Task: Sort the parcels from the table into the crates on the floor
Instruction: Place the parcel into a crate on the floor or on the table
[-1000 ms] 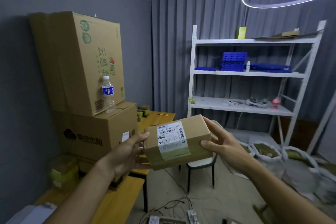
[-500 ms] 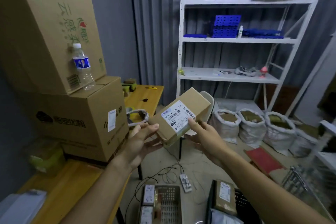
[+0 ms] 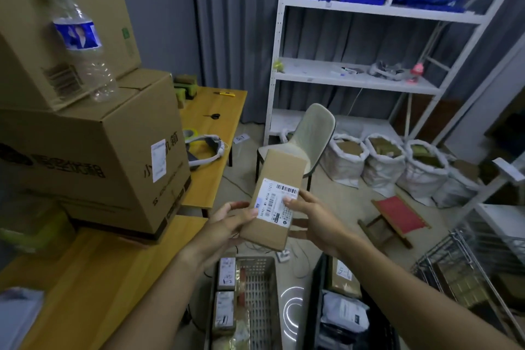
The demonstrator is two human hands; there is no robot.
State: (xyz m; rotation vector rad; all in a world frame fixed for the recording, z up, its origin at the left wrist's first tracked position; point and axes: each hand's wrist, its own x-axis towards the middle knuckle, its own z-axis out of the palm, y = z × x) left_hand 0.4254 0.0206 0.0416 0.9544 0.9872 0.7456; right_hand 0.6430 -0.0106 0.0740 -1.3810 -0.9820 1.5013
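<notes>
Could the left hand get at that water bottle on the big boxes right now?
Probably not at once. The left hand is holding the parcel together with the right hand. The water bottle stands up on the lower cardboard box, nothing blocking it, but the hand must let go first.

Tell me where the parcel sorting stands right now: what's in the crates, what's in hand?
Done: the grey crate holds small parcels along its left side; the black crate holds a brown box and a grey mailer. In hand: a labelled cardboard parcel, gripped by the left hand and right hand above the crates, not yet dropped. What remains on the table isn't clear from this view.
</notes>
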